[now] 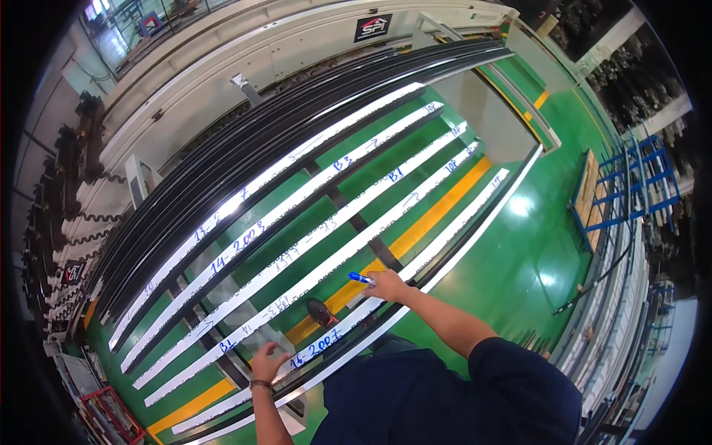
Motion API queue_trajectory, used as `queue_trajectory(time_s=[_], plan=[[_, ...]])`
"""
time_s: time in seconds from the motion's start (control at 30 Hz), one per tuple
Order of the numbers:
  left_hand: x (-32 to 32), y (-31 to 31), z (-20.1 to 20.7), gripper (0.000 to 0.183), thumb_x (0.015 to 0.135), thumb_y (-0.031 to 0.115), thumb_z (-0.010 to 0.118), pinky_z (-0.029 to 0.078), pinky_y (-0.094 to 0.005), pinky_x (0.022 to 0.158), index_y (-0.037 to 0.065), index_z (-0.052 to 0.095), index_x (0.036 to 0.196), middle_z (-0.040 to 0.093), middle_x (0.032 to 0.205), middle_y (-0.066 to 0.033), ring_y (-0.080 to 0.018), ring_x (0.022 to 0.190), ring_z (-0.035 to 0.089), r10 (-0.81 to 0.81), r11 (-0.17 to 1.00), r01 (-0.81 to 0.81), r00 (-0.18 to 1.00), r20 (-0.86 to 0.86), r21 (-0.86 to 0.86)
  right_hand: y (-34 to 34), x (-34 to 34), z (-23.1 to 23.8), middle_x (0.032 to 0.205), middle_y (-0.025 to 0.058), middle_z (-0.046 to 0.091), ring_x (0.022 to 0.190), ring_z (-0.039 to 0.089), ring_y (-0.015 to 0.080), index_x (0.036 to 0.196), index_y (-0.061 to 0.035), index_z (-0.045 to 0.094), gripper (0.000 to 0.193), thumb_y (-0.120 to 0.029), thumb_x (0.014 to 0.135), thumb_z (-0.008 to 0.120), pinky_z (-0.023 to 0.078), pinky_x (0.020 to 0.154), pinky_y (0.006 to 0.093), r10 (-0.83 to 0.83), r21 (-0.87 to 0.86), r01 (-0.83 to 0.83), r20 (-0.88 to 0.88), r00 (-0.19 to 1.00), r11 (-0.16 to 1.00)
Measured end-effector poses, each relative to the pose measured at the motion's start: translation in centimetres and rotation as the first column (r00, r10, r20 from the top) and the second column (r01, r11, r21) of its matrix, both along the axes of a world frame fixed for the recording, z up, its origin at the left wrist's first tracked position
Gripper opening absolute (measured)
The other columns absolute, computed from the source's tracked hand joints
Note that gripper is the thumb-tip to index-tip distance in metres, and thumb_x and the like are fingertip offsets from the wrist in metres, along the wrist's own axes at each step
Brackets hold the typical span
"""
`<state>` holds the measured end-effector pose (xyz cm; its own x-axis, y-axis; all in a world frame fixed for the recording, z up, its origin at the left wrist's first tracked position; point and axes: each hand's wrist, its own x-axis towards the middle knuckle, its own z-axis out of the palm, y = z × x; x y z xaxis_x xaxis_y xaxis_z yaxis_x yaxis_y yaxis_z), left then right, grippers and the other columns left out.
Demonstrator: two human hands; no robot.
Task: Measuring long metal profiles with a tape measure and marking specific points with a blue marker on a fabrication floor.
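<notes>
A blue marker pen [361, 279] is gripped in the fingers of my right hand [386, 285], its blue end pointing left, above the nearest white-faced long profile [426, 259]. My left hand [268, 363] hovers at or just over the same profile, fingers curved and apart, with nothing visible in it. Whether it touches the profile I cannot tell. Blue handwriting [315, 350] marks the profile's face just right of that hand. Farther off, another white profile [341, 256] with blue marks runs alongside it.
Several more marked white profiles [297, 189] lie parallel across dark crossbars [363, 230]. Beyond them sits a stack of black profiles [245, 126] before a long beige machine [289, 44]. A blue metal rack [638, 178] stands at the right. My shoe [321, 313] shows on the green floor.
</notes>
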<state>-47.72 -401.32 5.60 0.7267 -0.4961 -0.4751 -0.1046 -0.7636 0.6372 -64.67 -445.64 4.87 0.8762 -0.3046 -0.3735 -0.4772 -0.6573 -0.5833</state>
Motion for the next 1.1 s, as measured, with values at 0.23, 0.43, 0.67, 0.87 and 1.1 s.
queue_trajectory(time_s=[0.23, 0.43, 0.67, 0.87, 1.1], plan=[[8.5, -0.5, 2.7, 0.032, 0.081, 0.018, 0.082, 0.056, -0.0345, 0.081, 0.004, 0.069, 0.107, 0.074, 0.093, -0.0103, -0.0215, 0.084, 0.071, 0.332, 0.94, -0.298, 0.911, 0.247, -0.164, 0.7, 1.8, 0.6, 0.077, 0.0179, 0.068, 0.071, 0.067, 0.0388, 0.094, -0.0051, 0.062, 0.037, -0.037, 0.084, 0.078, 0.051, 0.064, 0.0465, -0.261, 0.065, 0.255, 0.121, 0.958, 0.965], [16.2, 0.1, 2.6, 0.041, 0.073, 0.017, 0.084, 0.044, -0.0437, 0.102, 0.006, 0.068, 0.109, 0.067, 0.11, -0.013, -0.0341, 0.111, 0.059, 0.23, 0.971, -0.22, 0.777, 0.586, -0.088, 0.1, 8.8, 1.0, 0.064, 0.0094, 0.061, 0.058, 0.062, 0.0236, 0.082, -0.0034, 0.056, 0.037, -0.033, 0.087, 0.079, 0.047, 0.056, 0.0381, -0.469, 0.268, 0.396, 0.32, 0.823, 0.878], [23.0, -0.3, 0.0, 0.072, 0.068, 0.026, 0.087, 0.037, -0.0491, 0.111, 0.01, 0.058, 0.132, 0.052, 0.14, -0.0174, -0.0382, 0.133, 0.045, 0.076, 0.975, -0.2, 0.721, 0.689, 0.102, -1.5, 19.6, 2.8, 0.068, 0.0021, 0.06, 0.055, 0.057, 0.0108, 0.085, -0.0075, 0.055, 0.033, -0.032, 0.09, 0.077, 0.044, 0.048, 0.0274, -0.76, 0.62, 0.544, 0.132, 0.637, 0.565], [26.0, -0.3, -2.3, 0.085, 0.067, 0.036, 0.089, 0.022, -0.0603, 0.118, 0.014, 0.051, 0.14, 0.046, 0.147, -0.015, -0.0376, 0.142, 0.035, -0.001, 0.954, -0.161, 0.842, 0.54, 0.253, -1.7, 25.5, 1.5, 0.09, 0.0079, 0.062, 0.061, 0.064, 0.0169, 0.099, -0.0041, 0.054, 0.032, -0.026, 0.09, 0.075, 0.053, 0.048, 0.0286, -0.821, 0.69, 0.633, -0.098, 0.562, 0.35], [28.3, -1.4, -1.4, 0.09, 0.065, 0.053, 0.089, 0.008, -0.0713, 0.118, 0.018, 0.052, 0.139, 0.046, 0.146, -0.0112, -0.0341, 0.147, 0.027, -0.059, 0.879, -0.137, 0.919, 0.389, 0.457, -2.3, 29.1, -2.1, 0.112, 0.0148, 0.064, 0.08, 0.071, 0.0265, 0.124, 0.0002, 0.054, 0.047, -0.027, 0.09, 0.074, 0.059, 0.056, 0.0341, -0.83, 0.621, 0.71, -0.165, 0.532, 0.332]])
